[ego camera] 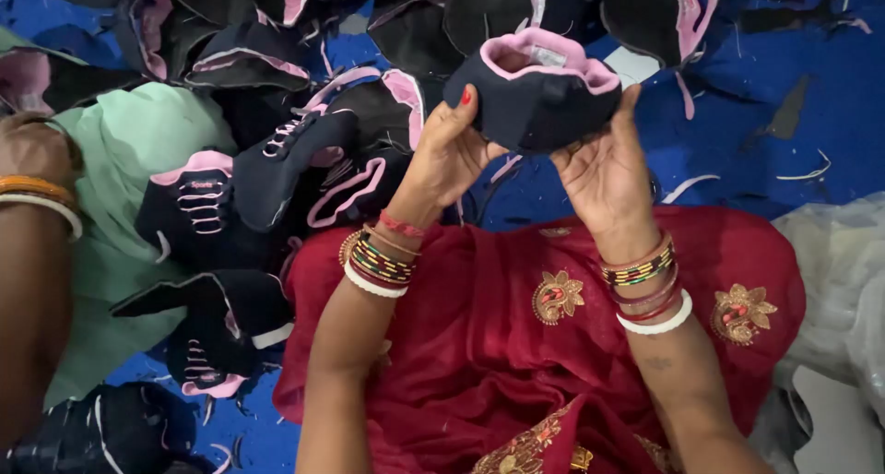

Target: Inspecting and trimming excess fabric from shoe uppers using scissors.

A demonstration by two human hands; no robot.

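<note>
I hold up a black fabric shoe upper (539, 91) with a pink lining rim between both hands. My left hand (449, 151) grips its left side, the thumb with a red nail pressed on the black cloth. My right hand (604, 170) cups it from below and the right, fingers up along its side. Both wrists wear coloured bangles. My lap below is covered in red embroidered cloth (516, 336).
A heap of black and pink shoe uppers (277, 160) lies to the left and at the top on a blue floor (784, 77). Another person's arm (32, 271) with bangles and green cloth is at far left. Clear plastic (839, 280) lies at right.
</note>
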